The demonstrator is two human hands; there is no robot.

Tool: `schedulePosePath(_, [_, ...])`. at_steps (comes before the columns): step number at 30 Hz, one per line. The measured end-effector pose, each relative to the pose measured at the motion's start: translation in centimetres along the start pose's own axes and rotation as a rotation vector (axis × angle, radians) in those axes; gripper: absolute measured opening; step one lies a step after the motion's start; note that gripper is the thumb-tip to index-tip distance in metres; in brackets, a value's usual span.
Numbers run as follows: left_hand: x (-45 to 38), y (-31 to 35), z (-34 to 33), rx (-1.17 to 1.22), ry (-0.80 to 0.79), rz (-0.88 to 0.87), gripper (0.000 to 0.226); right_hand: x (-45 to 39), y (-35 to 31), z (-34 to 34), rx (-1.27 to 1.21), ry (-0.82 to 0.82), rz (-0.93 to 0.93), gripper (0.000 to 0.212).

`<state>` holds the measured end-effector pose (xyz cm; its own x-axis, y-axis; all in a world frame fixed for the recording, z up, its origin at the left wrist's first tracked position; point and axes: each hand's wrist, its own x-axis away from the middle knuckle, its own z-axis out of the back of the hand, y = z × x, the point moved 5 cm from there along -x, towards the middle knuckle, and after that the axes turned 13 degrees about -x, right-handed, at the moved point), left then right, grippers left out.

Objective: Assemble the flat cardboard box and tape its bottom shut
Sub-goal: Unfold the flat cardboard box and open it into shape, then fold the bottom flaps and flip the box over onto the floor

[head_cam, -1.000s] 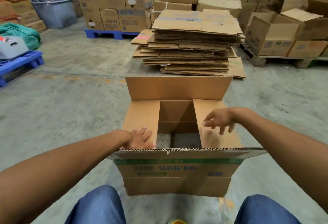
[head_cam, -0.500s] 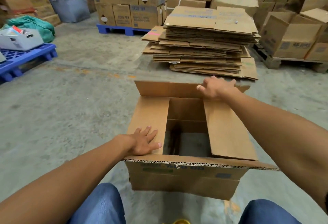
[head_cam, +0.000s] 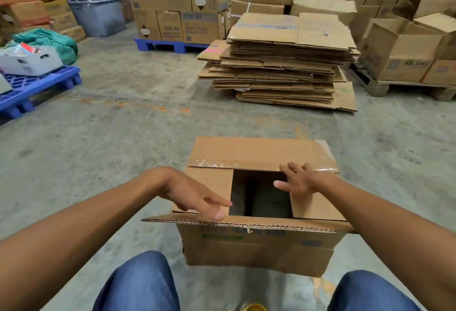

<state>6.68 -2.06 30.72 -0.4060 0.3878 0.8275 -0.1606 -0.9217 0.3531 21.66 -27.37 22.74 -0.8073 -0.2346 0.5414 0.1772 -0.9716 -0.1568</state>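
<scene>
A brown cardboard box (head_cam: 256, 249) stands on the concrete floor between my knees. Its two side flaps lie folded inward. The far long flap (head_cam: 256, 152), with old clear tape along its edge, is folded down over them. The near long flap (head_cam: 246, 223) sticks out toward me. A dark gap shows in the middle. My right hand (head_cam: 297, 180) lies flat with spread fingers on the far flap's edge and the right side flap. My left hand (head_cam: 197, 197) hovers over the left side flap, fingers extended, holding nothing.
A stack of flattened cardboard boxes (head_cam: 283, 64) lies on the floor ahead. Stacked cartons on a blue pallet (head_cam: 172, 45) stand behind it, more boxes on a wooden pallet (head_cam: 407, 86) at right. Another blue pallet (head_cam: 37, 86) with a grey bin sits at left.
My right hand has pulled the far long flap down over the side flaps and now presses on it. My left hand has lifted off the left side flap and shifted right.
</scene>
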Motion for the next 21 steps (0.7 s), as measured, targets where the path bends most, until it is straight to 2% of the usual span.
schedulePosePath(2, [1.1,0.1,-0.4,-0.101,0.013,-0.037,0.08,0.1,0.0,1.1,0.002,-0.057,-0.013,0.095])
schedulePosePath(3, [1.3,-0.2,-0.1,-0.156,0.08,-0.025,0.062,0.3,-0.2,1.8,-0.009,-0.116,-0.014,0.098])
schedulePosePath(5, [1.4,-1.0,2.0,-0.231,0.351,0.034,0.03,0.8,-0.6,3.4,-0.122,-0.222,-0.048,0.092])
schedulePosePath(6, [1.6,-1.5,3.3,-0.267,0.505,0.088,0.027,1.0,-0.6,4.4,-0.186,-0.227,-0.085,0.091])
schedulePosePath(8, [1.7,-2.7,5.8,-0.428,0.803,0.265,0.048,1.1,-0.1,6.7,-0.261,-0.155,-0.165,0.094])
schedulePosePath(10, [0.3,-4.7,6.7,-0.466,0.965,0.413,0.069,0.9,0.4,8.2,-0.329,-0.138,-0.178,0.094])
schedulePosePath(13, [-4.5,-8.1,5.5,-0.238,0.847,0.51,0.073,0.3,0.9,8.4,-0.337,-0.129,-0.111,0.078])
schedulePosePath(15, [-7.5,-9.1,4.2,-0.116,0.771,0.489,0.068,-0.2,1.9,7.0,-0.233,0.005,-0.025,0.065])
schedulePosePath(17, [-9.1,-9.3,3.4,-0.037,0.847,0.425,0.063,-0.4,4.4,3.8,-0.147,0.176,-0.014,0.063])
schedulePosePath(19, [-10.0,-10.1,3.2,-0.001,0.952,0.403,0.063,-0.3,7.1,0.8,-0.232,0.3,-0.039,0.069])
schedulePosePath(21, [-10.8,-11.3,3.5,-0.008,0.979,0.39,0.064,-0.8,8.2,-0.6,-0.33,0.404,-0.026,0.078])
